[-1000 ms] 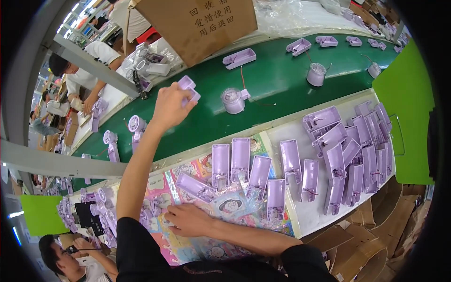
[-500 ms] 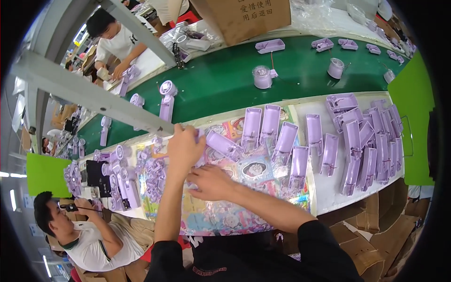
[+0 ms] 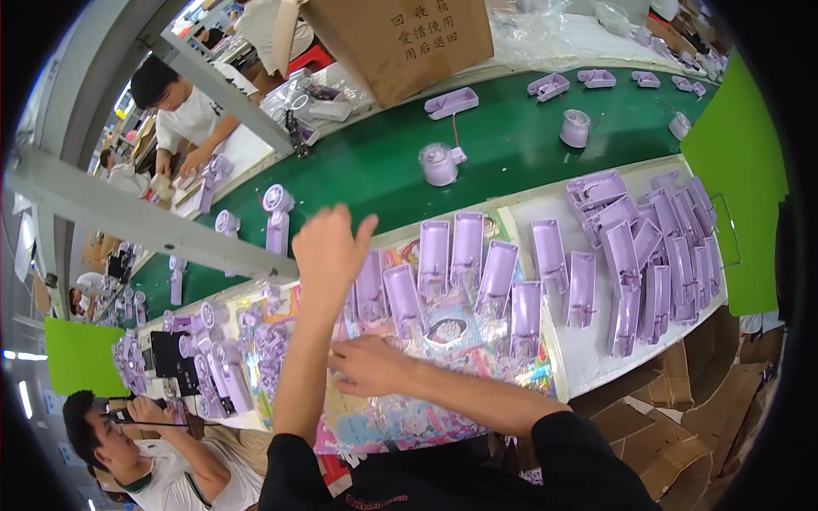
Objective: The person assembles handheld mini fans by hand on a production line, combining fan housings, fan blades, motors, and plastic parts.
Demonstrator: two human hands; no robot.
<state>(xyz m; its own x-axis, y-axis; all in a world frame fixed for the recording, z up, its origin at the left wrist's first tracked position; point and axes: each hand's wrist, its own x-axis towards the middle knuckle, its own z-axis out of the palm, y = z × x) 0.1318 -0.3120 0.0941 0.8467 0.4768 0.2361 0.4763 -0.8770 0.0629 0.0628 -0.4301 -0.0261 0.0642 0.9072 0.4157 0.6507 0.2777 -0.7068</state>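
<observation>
My left hand [image 3: 331, 249] is raised over the far edge of the work table, by the green belt. Its thumb sticks out to the side; the other fingertips are bent out of sight, and I see nothing held. Close to its wrist lie two light purple handle shells, one [image 3: 369, 288] partly behind the other [image 3: 404, 300]. My right hand [image 3: 368, 366] rests low over the colourful printed sheet [image 3: 375, 422], its fingers loosely bent and apart, near my left forearm. More purple open shells [image 3: 434, 255] stand in a row to the right. Small purple parts [image 3: 266, 345] are heaped left of my forearm.
Stacked purple shells [image 3: 626, 264] fill the right end beside a green panel [image 3: 741, 187]. Round fan heads [image 3: 439, 164] and shells sit on the green belt [image 3: 503, 153]. A grey metal bar [image 3: 153, 213] crosses the left. Co-workers sit far left and near left; a cardboard box [image 3: 400, 47] stands behind.
My left hand has come off the tilted shell and lifted, thumb spread. That shell now lies in line with the row, another beside it. My right hand stays low; the view has shifted.
</observation>
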